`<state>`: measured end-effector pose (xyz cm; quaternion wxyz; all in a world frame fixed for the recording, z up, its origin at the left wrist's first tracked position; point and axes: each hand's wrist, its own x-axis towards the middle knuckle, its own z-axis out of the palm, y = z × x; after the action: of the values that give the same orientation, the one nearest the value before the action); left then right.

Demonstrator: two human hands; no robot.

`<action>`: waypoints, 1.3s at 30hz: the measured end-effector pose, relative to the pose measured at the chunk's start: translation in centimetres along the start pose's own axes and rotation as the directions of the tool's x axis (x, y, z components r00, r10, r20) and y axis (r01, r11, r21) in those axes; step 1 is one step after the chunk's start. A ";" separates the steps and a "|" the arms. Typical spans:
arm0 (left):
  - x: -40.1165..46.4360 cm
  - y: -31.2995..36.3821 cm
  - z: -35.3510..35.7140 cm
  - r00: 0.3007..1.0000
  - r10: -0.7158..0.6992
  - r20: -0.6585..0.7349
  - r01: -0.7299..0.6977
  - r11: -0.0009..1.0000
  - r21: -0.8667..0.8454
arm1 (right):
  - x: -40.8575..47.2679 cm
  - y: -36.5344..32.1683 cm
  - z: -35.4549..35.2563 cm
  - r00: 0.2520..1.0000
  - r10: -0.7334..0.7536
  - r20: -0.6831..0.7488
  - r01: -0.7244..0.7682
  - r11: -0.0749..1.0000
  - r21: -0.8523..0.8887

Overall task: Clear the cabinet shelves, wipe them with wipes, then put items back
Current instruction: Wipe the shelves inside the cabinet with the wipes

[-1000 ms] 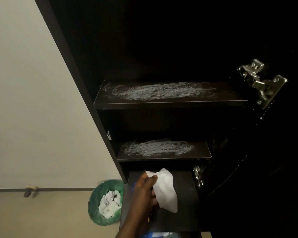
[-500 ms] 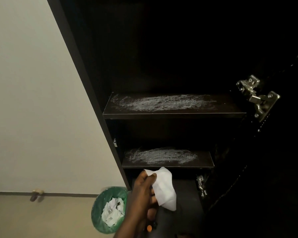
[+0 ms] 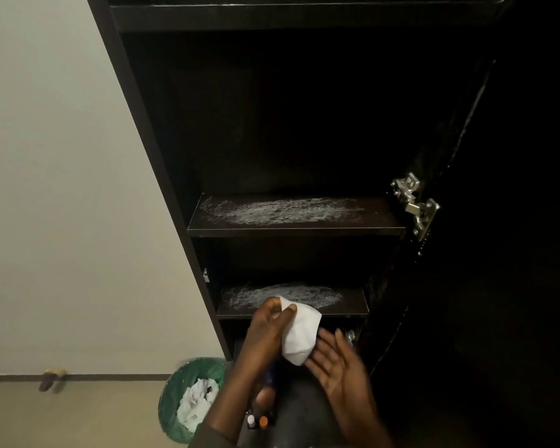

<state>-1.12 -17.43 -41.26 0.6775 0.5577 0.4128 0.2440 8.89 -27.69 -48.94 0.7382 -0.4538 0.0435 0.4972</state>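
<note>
A tall dark cabinet stands open in front of me. Its middle shelf [image 3: 379, 221] and the lower shelf [image 3: 353, 305] carry pale streaky smears and hold nothing. My left hand [image 3: 265, 331] pinches the top of a white wipe [image 3: 299, 337] between thumb and fingers, in front of the lower shelf's front edge. My right hand [image 3: 340, 367] is spread, palm up, its fingertips at the wipe's lower right side. A higher shelf [image 3: 272, 14] runs across the top of the view.
A green-lined waste bin [image 3: 175, 402] with crumpled white wipes stands on the floor left of the cabinet. Small bottles [image 3: 257, 421] show below my left forearm. The open door with metal hinges [image 3: 416, 205] is on the right. A plain wall fills the left.
My view has tilted up, showing more of the cabinet. My left hand has lifted the wipe to the lower shelf's edge. My right hand has come into view beside the wipe.
</note>
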 end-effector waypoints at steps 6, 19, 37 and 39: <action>0.5 1.2 0.4 0.996 0.083 0.025 -0.085 0.994 0.065 | -3.1 -5.2 4.4 0.965 -0.073 0.252 0.162 0.922 -0.353; 1.6 3.9 -2.8 0.949 0.315 -0.010 -0.305 0.928 0.212 | -3.4 -6.7 7.0 0.937 -0.248 0.246 0.296 0.937 -0.185; 4.0 8.3 -6.0 0.889 0.344 0.303 -0.413 0.888 0.203 | -5.1 -4.1 9.0 0.925 -0.367 0.098 0.377 0.857 -0.352; 4.1 7.5 -6.0 0.914 0.320 0.251 -0.372 0.907 0.198 | -5.3 -4.0 8.6 0.947 -0.307 0.089 0.319 0.891 -0.324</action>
<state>-2.88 -8.91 -35.47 0.5901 0.7235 0.2585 0.2478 5.95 -25.62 -38.71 0.7214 -0.5647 -0.1282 0.3798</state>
